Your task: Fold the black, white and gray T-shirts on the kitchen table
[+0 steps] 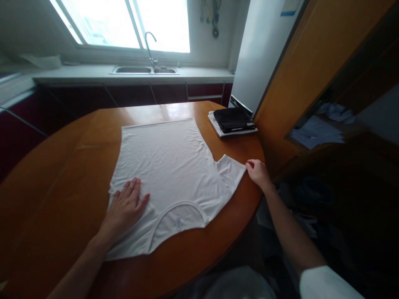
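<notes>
A white T-shirt lies spread on the wooden table, its neckline toward me and its hem toward the window. My left hand rests flat on the shirt's left side near the shoulder, fingers stretched out. At the right, my right hand pinches the corner of the sleeve between thumb and fingers. That sleeve is drawn out sideways close to the table's right edge. Part of the left sleeve is hidden under my left hand and forearm. Small wrinkles run across the shirt's front.
The round-ended wooden table fills the middle. Black folded item sits on papers at its back right. Beyond stand a counter with a double sink, a tap and a pale fridge. Papers lie on a shelf at right.
</notes>
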Demonstrator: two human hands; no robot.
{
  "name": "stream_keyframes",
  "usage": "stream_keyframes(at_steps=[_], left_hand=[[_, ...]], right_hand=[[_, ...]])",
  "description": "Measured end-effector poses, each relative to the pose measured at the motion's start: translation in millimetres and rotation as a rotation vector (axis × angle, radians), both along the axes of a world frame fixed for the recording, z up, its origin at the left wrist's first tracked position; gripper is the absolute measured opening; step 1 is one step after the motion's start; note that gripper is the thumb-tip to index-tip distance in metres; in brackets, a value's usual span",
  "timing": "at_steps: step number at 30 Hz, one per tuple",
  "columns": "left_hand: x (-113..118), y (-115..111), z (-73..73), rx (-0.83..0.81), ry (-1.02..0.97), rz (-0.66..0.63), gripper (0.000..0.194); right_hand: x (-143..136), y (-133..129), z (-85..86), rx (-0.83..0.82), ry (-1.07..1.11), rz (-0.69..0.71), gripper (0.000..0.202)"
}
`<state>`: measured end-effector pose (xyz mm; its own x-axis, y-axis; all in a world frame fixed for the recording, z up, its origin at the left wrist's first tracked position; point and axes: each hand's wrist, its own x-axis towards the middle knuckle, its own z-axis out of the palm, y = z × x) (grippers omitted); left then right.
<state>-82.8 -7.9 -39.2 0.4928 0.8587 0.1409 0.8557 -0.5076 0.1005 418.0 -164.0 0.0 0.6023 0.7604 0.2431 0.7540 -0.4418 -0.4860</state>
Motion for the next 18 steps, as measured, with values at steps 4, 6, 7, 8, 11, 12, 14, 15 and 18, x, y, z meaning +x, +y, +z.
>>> stream_keyframes(at_steps=[4,6,7,8,11,12,14,15,18], left_hand=[[-1,2,-1.5,0.011,-0.005,-0.014,0.075],[0,0,1.2,0.008,0.004,-0.017,0.074],[1,-2,3.3,0.002,0.01,-0.013,0.074],[2,-3,5.7,-0.004,0.017,-0.011,0.074],[5,-8,12.4,-0.023,0.037,0.001,0.071],[6,-9,14.0,-0.029,0.043,0.003,0.071],[7,-11,15.8,-0.037,0.049,0.008,0.071],[7,-11,16.1,-0.039,0.049,0.01,0.072],[6,-11,15.4,-0.034,0.04,0.005,0.071]], right_hand=[[-6,1,-0.9,-0.07,0.007,0.005,0.029],[-7,2,-1.9,-0.092,0.02,-0.003,0.028],[-7,3,-2.7,-0.095,0.024,-0.003,0.027],[-7,3,-3.9,-0.095,0.026,-0.003,0.025],[-4,3,-8.0,-0.086,0.027,0.01,0.02],[-3,3,-9.2,-0.089,0.027,0.014,0.018],[-2,3,-10.7,-0.103,0.018,0.012,0.016],[-2,3,-10.9,-0.11,0.008,0.005,0.015],[-4,4,-9.9,-0.106,-0.009,-0.009,0.012]])
